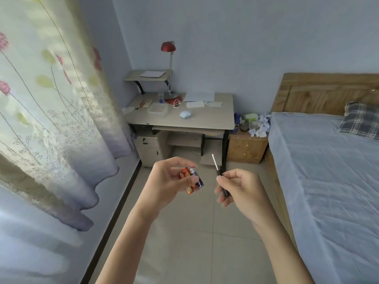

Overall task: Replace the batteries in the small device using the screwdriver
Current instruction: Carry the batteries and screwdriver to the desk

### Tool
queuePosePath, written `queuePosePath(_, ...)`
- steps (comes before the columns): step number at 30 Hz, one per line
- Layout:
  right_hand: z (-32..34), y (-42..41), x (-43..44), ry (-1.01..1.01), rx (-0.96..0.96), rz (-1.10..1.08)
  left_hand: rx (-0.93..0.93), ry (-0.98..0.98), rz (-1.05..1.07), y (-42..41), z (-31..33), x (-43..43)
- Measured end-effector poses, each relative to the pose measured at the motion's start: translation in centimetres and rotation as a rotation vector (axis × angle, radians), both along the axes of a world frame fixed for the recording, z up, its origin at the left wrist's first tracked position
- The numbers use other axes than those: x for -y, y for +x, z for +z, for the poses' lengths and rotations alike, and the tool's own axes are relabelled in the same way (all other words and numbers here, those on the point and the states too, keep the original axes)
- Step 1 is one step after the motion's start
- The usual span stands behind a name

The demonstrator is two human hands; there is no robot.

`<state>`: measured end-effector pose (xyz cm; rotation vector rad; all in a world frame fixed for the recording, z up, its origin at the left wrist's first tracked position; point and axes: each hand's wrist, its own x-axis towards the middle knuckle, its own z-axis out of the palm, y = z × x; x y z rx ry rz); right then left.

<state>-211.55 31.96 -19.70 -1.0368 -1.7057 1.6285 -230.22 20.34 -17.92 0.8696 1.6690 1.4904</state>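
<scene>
My left hand grips a small bunch of batteries, orange ones and a blue-and-white one, between thumb and curled fingers. My right hand holds a small screwdriver by its black handle, with the thin metal shaft pointing up and away. Both hands are raised in front of me above the tiled floor. A small pale blue round device lies on the desk far ahead, out of reach of both hands.
The desk stands against the far wall with a red lamp, a white box and papers. A bed runs along the right, a wooden nightstand beside it. Curtains hang on the left.
</scene>
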Motion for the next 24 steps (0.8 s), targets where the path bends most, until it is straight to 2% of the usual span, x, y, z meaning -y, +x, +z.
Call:
queuePosePath(9,-3.2,-13.6,-16.7,-0.017,-0.020,-0.004,-0.027,-0.013,0.013,-14.1,-2.6,-16.0)
queuePosePath(16,-1.9,-24.6,-33.3,0.001,-0.015,-0.017,-0.011,0.016,0.068,-25.1,-0.8,-31.5)
queuePosePath(24,-4.3,-34.1,-46.8,-0.060,0.054,-0.029,-0.012,-0.044,0.083,-36.3,-2.5,-45.8)
